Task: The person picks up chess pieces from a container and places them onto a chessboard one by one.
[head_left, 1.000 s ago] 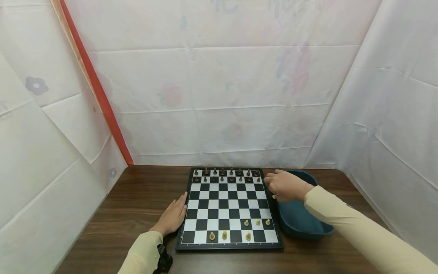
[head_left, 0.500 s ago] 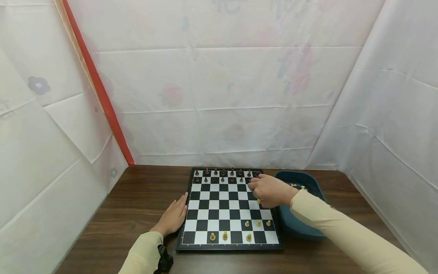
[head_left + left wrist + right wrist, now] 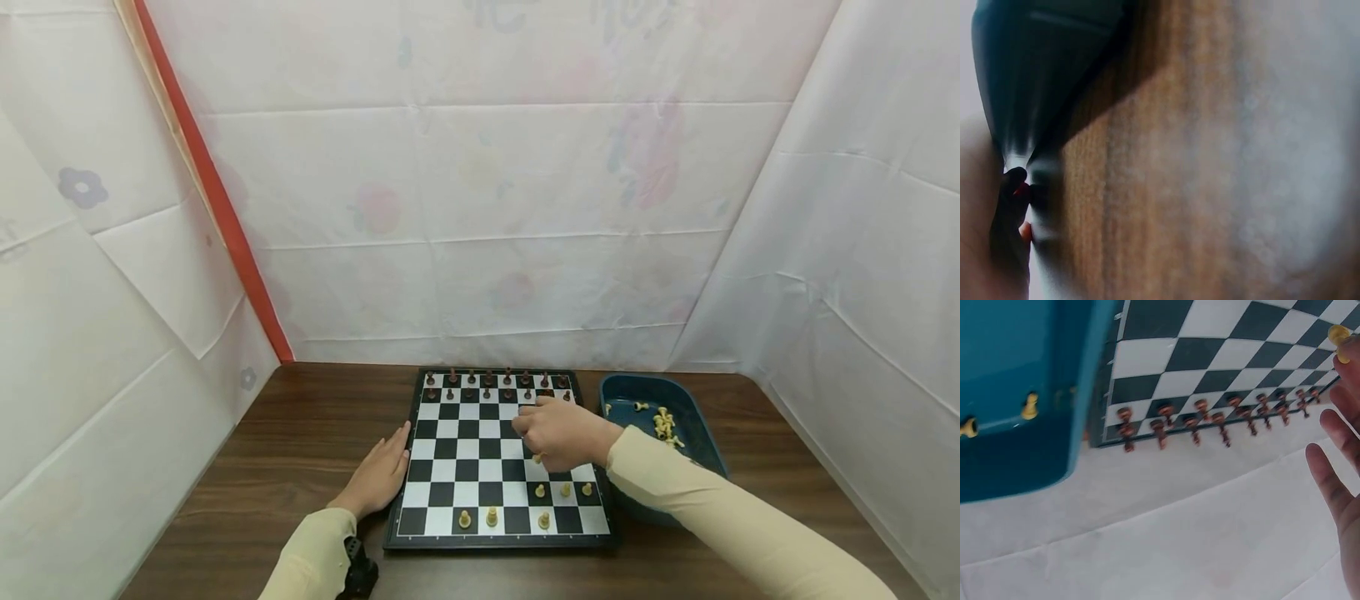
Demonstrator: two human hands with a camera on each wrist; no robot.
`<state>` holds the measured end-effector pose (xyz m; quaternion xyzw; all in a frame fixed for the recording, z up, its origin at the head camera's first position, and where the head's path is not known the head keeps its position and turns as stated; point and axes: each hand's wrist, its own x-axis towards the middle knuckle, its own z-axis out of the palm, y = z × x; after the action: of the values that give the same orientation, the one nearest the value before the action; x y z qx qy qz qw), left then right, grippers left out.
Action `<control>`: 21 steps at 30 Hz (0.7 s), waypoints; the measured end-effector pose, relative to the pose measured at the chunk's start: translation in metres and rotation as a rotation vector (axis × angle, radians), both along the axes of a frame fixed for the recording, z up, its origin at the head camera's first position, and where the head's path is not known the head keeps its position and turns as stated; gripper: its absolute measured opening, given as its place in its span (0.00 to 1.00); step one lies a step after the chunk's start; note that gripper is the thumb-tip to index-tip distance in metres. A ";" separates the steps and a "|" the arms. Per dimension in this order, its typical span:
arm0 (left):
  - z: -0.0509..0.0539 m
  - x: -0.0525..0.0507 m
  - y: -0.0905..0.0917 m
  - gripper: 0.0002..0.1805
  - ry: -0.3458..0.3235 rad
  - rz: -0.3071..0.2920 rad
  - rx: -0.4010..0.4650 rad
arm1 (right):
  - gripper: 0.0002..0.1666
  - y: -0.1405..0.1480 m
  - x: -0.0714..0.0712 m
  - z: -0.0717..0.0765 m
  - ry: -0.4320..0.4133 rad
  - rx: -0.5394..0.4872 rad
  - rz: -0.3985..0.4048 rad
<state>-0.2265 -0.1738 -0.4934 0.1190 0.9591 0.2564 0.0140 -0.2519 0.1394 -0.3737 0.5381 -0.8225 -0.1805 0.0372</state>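
Observation:
A black-and-white chessboard (image 3: 468,448) lies on the wooden table. My left hand (image 3: 377,473) rests flat beside its left edge, fingertips touching the frame. Over the right half of the board, my right hand (image 3: 567,435) pinches a yellow chess pawn (image 3: 1338,339) between thumb and finger; the other fingers spread loosely in the right wrist view. Two rows of brown chess pieces (image 3: 487,385) stand along the far side. Several yellow pieces stand upright near the front, among them a pawn (image 3: 540,490) and a taller piece (image 3: 491,517). My right hand hides some squares.
A blue plastic bin (image 3: 701,437) stands against the board's right side, partly under my right sleeve (image 3: 675,479). Loose yellow chess pieces (image 3: 663,422) lie inside it. White patterned sheets (image 3: 480,250) enclose the table (image 3: 315,433) at the back and sides.
My right hand has moved left from the bin's edge to over the board, carrying the yellow pawn. More of the bin's contents now shows. My left hand has stayed in place.

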 end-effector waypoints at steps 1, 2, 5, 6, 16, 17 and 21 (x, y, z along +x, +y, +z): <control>0.000 0.000 0.000 0.28 0.003 0.000 0.002 | 0.06 -0.002 0.001 -0.001 -0.007 -0.007 0.016; -0.001 0.000 0.000 0.28 0.004 0.001 0.003 | 0.07 -0.005 0.002 -0.002 -0.010 -0.011 0.033; -0.001 0.001 0.000 0.28 0.012 -0.003 0.010 | 0.06 -0.011 0.006 -0.006 -0.021 -0.008 0.072; -0.002 0.001 0.001 0.28 0.013 -0.005 0.012 | 0.06 -0.013 0.007 -0.008 -0.024 -0.004 0.079; 0.000 0.001 0.003 0.29 0.007 -0.002 0.004 | 0.03 -0.024 0.012 -0.018 -0.095 0.034 0.076; 0.000 0.002 0.003 0.29 0.005 -0.002 0.005 | 0.02 -0.025 0.012 -0.020 -0.097 0.040 0.073; 0.001 0.002 0.003 0.29 -0.001 -0.004 0.007 | 0.05 -0.029 0.014 -0.022 -0.078 0.077 0.074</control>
<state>-0.2250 -0.1710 -0.4927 0.1210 0.9579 0.2599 0.0148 -0.2381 0.1108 -0.3962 0.5758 -0.7953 -0.1891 -0.0091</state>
